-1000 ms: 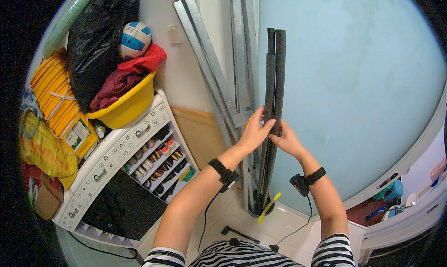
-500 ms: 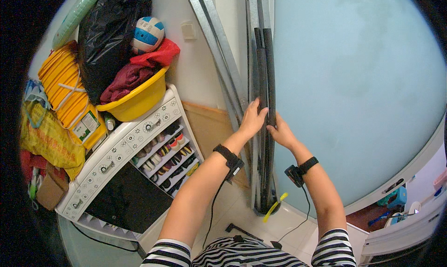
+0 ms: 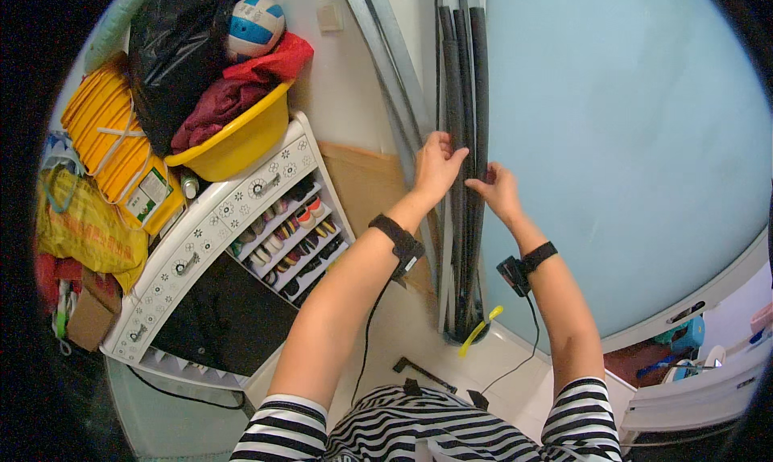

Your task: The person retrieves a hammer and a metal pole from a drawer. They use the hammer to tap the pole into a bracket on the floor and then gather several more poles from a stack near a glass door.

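Note:
A bundle of long dark grey tubes (image 3: 460,84) stands nearly upright in the corner, with metal strips among them. My left hand (image 3: 436,171) is at the bundle's left side, its thumb stretched out across the front and its fingers loosely bent. On the other side is my right hand (image 3: 499,192), its thumb pointing left at the tubes and its fingers apart. Neither hand is closed round the tubes; whether the fingertips touch them is hard to tell. Near the foot of the bundle a yellow strap (image 3: 481,332) sticks out.
Silver metal channels (image 3: 390,59) lean against the wall left of the bundle. A pale blue frosted panel (image 3: 612,140) rises on the right. At left, a white shoe cabinet (image 3: 225,212) carries a yellow basin (image 3: 241,136), a ball (image 3: 256,29) and bags. A black L-shaped piece (image 3: 423,373) lies on the floor.
My hands have loosened from the tubes, and the right hand has drawn slightly away to the right. The tubes' tops now stand more spread out. The view has tilted a little.

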Motion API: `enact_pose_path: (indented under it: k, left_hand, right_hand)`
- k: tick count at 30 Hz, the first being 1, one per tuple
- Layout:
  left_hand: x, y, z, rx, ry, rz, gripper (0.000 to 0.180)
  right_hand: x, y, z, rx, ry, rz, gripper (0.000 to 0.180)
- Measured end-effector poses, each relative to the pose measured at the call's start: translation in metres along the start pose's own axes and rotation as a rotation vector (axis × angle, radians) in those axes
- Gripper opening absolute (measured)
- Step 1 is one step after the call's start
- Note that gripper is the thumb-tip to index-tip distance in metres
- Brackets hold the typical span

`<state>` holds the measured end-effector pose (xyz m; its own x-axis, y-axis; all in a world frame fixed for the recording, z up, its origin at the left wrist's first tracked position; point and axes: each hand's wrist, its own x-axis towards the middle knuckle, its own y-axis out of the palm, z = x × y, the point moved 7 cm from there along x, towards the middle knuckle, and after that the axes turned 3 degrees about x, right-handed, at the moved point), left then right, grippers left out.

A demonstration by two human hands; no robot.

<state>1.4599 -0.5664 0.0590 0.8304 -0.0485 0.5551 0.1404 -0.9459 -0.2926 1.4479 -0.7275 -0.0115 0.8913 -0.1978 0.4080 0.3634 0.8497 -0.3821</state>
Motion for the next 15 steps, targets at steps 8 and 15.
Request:
enact_pose_path:
  k: [8, 15]
  left_hand:
    - [0.001, 0.002, 0.009, -0.017, 0.058, 0.038, 0.036]
    - [-0.006, 0.009, 0.009, -0.027, -0.032, 0.218, 0.022]
  right_hand:
    - [-0.012, -0.001, 0.021, -0.226, -0.101, 0.027, 0.042]
    - [-0.019, -0.001, 0.017, -0.278, -0.075, 0.051, 0.039]
